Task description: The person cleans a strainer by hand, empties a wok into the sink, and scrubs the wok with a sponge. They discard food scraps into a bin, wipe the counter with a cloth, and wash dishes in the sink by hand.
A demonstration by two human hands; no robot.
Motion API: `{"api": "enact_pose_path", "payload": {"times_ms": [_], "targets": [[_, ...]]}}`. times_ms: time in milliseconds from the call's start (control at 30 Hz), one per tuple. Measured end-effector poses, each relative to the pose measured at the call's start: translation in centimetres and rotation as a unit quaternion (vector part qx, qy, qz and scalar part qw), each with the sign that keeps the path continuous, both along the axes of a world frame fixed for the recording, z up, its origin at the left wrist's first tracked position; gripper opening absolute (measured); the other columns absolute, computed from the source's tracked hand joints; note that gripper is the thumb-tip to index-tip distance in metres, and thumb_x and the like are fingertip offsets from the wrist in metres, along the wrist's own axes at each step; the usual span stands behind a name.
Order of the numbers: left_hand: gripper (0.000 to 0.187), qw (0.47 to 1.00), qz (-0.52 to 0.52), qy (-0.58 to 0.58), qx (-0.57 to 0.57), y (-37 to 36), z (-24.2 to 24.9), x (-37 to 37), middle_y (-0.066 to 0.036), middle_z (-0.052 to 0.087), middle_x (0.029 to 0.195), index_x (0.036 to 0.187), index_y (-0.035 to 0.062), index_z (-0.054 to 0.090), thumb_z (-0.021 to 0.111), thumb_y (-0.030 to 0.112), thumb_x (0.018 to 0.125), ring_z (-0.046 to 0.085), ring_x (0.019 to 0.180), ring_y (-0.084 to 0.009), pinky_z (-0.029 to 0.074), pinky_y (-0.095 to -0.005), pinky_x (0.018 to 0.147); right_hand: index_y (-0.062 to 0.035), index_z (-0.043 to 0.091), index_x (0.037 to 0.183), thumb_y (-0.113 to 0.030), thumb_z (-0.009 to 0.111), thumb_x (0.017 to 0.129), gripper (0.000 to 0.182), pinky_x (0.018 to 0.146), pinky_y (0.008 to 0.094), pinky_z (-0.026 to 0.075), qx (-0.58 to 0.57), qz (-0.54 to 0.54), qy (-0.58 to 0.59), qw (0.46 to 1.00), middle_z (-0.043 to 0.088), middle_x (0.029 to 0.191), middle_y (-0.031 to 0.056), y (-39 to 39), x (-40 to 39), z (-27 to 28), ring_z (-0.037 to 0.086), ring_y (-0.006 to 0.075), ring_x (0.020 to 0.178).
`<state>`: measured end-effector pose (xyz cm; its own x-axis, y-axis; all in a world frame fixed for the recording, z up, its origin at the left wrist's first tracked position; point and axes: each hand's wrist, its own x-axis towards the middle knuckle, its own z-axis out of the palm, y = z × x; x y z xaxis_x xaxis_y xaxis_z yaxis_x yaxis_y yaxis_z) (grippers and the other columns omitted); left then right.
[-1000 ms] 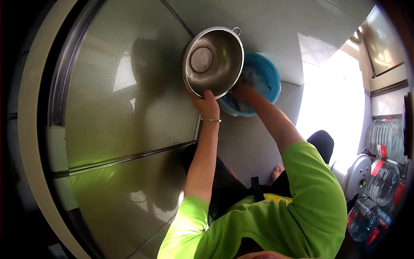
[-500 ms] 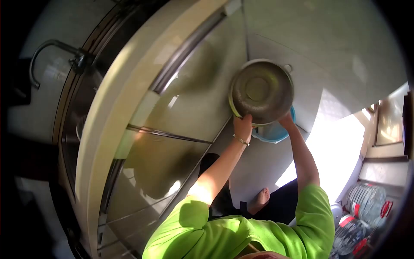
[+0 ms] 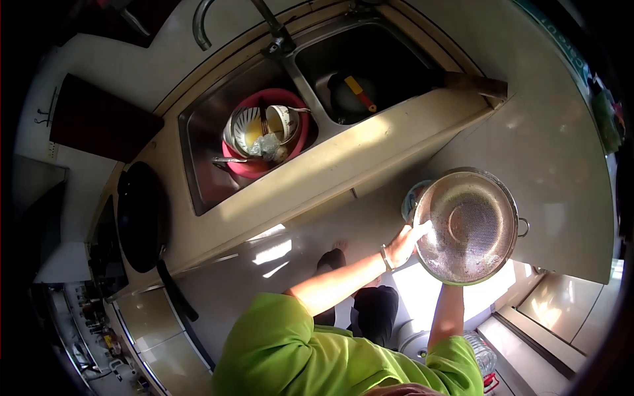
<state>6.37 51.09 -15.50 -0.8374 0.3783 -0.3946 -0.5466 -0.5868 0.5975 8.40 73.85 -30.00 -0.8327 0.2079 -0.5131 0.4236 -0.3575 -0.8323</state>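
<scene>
A round metal mesh strainer (image 3: 470, 228) with a small loop on its rim is held up before me, its inside toward the camera. My left hand (image 3: 404, 245), with a bracelet at the wrist, grips the near left rim, thumb lying over the inside. From below, my right forearm (image 3: 450, 310) reaches up to the strainer's lower edge. That hand is behind the strainer, so its fingers are hidden, but it supports the strainer from underneath. A light blue bucket (image 3: 409, 203) shows partly behind the strainer's left side.
A double sink stands at the upper left; a pink basin (image 3: 247, 169) in it holds bowls and utensils. The other sink bowl (image 3: 396, 56) holds a pan and a yellow-red handled tool. A black frying pan (image 3: 140, 214) lies on the counter (image 3: 297, 191). Plastic bottles (image 3: 481, 351) stand lower right.
My view has swung left toward the sink and counter. The strainer now sits further right and tilts more toward me, lit by sunlight. Both hands have moved with it, away from above the bucket.
</scene>
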Motion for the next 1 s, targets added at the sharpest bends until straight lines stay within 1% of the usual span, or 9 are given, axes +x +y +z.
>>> {"api": "enact_pose_path", "payload": {"times_ms": [67,133,233,300,367,433,700,867,1000], "targets": [[0.025,0.997,0.059,0.033,0.029,-2.4,1.1,1.0,-0.005,0.059,0.086,0.094,-0.0005,0.055,0.045,0.020,0.083,0.055,0.069,-0.0074,0.042,-0.0172,0.054,-0.0023,0.046,0.107,-0.023,0.050,0.080,0.034,0.079,0.0285,0.038,-0.015,0.027,0.022,0.999,0.052,0.097,0.0072,-1.6,-1.3,5.3,0.048,0.0172,0.091],[0.028,0.995,0.076,-0.044,0.053,-6.0,5.6,0.7,-0.007,0.056,0.095,0.103,0.0005,0.049,0.044,0.021,0.084,0.054,0.084,-0.0118,0.044,-0.0236,0.070,-0.0027,0.046,0.106,-0.024,0.050,0.080,0.034,0.079,0.0282,0.038,-0.023,0.061,0.057,0.996,0.053,0.097,0.0070,-3.5,-3.3,10.4,0.048,0.0167,0.091],[0.029,0.979,0.202,0.001,0.009,-11.6,10.3,0.7,-0.005,0.053,0.098,0.105,0.0026,0.046,0.044,0.023,0.084,0.053,0.086,-0.0132,0.044,-0.0277,0.073,-0.0033,0.046,0.106,-0.024,0.050,0.081,0.033,0.078,0.0277,0.038,-0.022,0.127,0.116,0.985,0.053,0.095,0.0067,-6.9,-7.9,16.4,0.049,0.0160,0.090],[0.027,0.949,0.309,0.024,-0.056,-15.8,11.9,0.8,-0.004,0.053,0.098,0.103,0.0039,0.047,0.045,0.023,0.084,0.053,0.085,-0.0133,0.043,-0.0272,0.073,0.0017,0.047,0.101,-0.020,0.048,0.081,0.029,0.061,0.0226,0.040,-0.108,0.202,0.181,0.956,0.055,0.081,0.0059,-10.9,-10.4,21.7,0.050,0.0116,0.068],[0.024,0.929,0.360,0.036,-0.075,-20.4,12.0,0.9,-0.004,0.054,0.095,0.100,0.0045,0.048,0.046,0.021,0.083,0.054,0.083,-0.0133,0.044,-0.0266,0.072,0.0017,0.050,0.098,-0.016,0.045,0.083,0.024,0.058,0.0197,0.039,0.032,0.233,0.183,0.955,0.055,0.079,0.0063,-14.3,-12.5,24.5,0.050,0.0089,0.065],[0.024,0.917,0.385,0.032,-0.096,-23.9,13.1,1.7,-0.005,0.055,0.092,0.098,0.0034,0.049,0.047,0.020,0.081,0.055,0.081,-0.0142,0.045,-0.0282,0.069,0.0002,0.050,0.098,-0.017,0.046,0.082,0.024,0.058,0.0191,0.040,0.042,0.266,0.180,0.946,0.055,0.079,0.0050,-17.8,-14.0,26.5,0.050,0.0080,0.065],[0.032,0.837,0.463,-0.052,-0.287,-34.8,10.9,-0.8,-0.010,0.054,0.095,0.107,0.0024,0.042,0.048,0.012,0.077,0.056,0.083,-0.0217,0.049,-0.0364,0.066,-0.0041,0.052,0.094,-0.021,0.050,0.081,0.022,0.057,0.0197,0.040,0.072,0.437,0.135,0.886,0.057,0.076,0.0020,-31.3,-20.4,27.7,0.051,0.0073,0.063],[0.037,0.839,0.500,-0.057,-0.206,-39.0,8.7,-2.2,-0.011,0.048,0.103,0.111,0.0052,0.038,0.050,0.009,0.075,0.055,0.085,-0.0221,0.049,-0.0374,0.068,-0.0044,0.053,0.092,-0.021,0.049,0.081,0.021,0.058,0.0197,0.042,0.072,0.525,0.098,0.842,0.056,0.074,0.0010,-37.5,-22.6,25.2,0.051,0.0070,0.063],[0.046,0.775,0.576,-0.066,-0.250,-40.1,8.8,-4.2,-0.015,0.044,0.105,0.113,0.0033,0.034,0.044,-0.002,0.068,0.051,0.091,-0.0231,0.049,-0.0349,0.067,-0.0041,0.054,0.091,-0.022,0.049,0.082,0.021,0.058,0.0194,0.042,0.058,0.499,0.088,0.860,0.056,0.074,0.0003,-39.2,-23.5,24.2,0.052,0.0073,0.063]]}}
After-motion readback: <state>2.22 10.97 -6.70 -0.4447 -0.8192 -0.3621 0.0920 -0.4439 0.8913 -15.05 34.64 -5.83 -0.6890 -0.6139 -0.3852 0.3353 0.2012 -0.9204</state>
